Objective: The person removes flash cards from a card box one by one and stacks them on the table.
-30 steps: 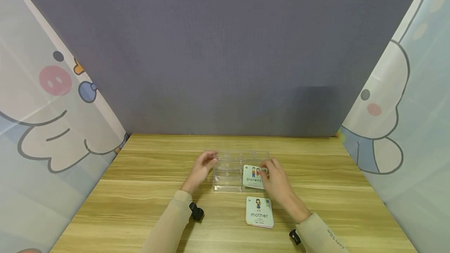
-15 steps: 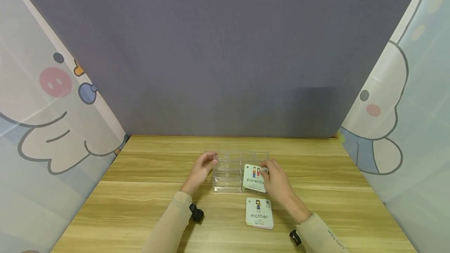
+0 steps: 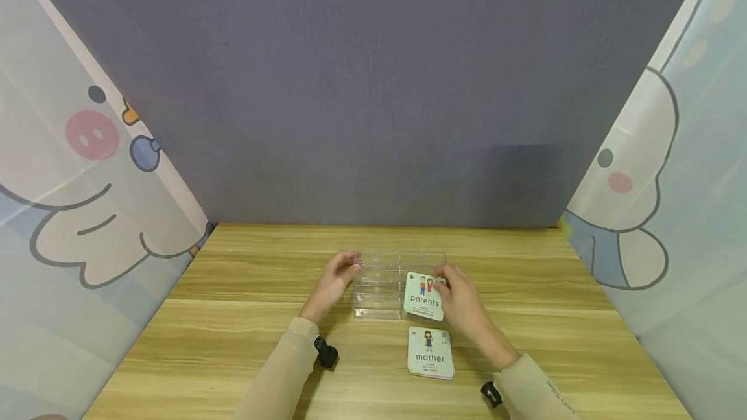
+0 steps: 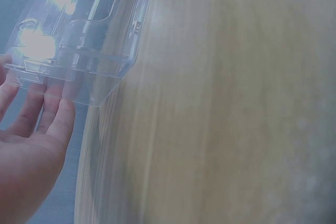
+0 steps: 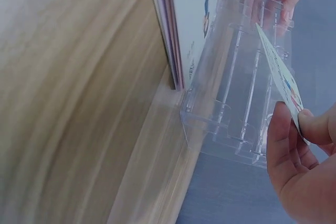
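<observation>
Head view: your right hand (image 3: pixel 463 303) pinches the "parents" card (image 3: pixel 423 295) between thumb and fingers, tilted over the clear acrylic organizer (image 3: pixel 379 287) on the table (image 3: pixel 233 316). Your left hand (image 3: pixel 334 280), fingers straight and together, touches its left end. The "mother" stack (image 3: pixel 430 352) lies just in front.

Left hand (image 3: pixel 334 280) open, fingers straight; right hand (image 3: pixel 461 300) pinching, thumb against fingers

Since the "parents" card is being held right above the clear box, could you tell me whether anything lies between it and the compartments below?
Nothing visible does. The right hand pinches the parents card over the clear box, whose right-side compartments look bare in the right wrist view. The left hand only touches the box's left end.
</observation>
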`<state>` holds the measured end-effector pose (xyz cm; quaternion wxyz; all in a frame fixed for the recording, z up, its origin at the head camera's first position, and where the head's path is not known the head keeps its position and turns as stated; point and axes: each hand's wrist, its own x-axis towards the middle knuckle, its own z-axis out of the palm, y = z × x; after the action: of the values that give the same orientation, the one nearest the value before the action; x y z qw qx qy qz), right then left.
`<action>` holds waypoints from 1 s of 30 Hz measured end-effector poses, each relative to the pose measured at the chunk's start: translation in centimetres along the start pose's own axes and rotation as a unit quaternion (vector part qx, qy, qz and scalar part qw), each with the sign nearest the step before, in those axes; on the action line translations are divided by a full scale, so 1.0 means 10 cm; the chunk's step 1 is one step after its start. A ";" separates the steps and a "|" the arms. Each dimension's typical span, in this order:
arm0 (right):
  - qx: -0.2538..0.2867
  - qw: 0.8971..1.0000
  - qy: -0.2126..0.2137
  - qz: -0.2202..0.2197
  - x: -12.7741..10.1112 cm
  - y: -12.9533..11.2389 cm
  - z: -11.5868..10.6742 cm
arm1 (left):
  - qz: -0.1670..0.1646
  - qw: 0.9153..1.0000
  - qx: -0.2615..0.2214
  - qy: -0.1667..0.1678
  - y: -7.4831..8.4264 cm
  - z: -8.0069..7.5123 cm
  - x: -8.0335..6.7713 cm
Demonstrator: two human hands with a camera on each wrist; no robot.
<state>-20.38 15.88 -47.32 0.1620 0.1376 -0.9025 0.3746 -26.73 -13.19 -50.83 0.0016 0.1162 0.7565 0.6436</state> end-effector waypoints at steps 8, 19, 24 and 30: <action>0.015 1.000 -0.009 0.015 -0.01 -0.04 -0.06 | -0.004 1.000 -0.007 -0.005 0.01 0.00 -0.01; 0.042 0.999 -0.019 0.016 -0.03 -0.08 -0.14 | -0.001 1.000 -0.004 0.010 0.01 0.03 0.01; 0.048 0.999 -0.012 0.010 -0.05 -0.08 -0.18 | -0.008 1.000 -0.005 0.010 0.04 0.03 0.00; 0.043 0.999 -0.014 0.011 -0.09 -0.08 -0.22 | 0.000 1.000 0.001 0.003 -0.01 0.01 0.02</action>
<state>-18.85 16.99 -45.68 0.1387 0.1394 -0.8895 0.4125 -26.91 -13.06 -50.93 -0.0005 0.1145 0.7569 0.6434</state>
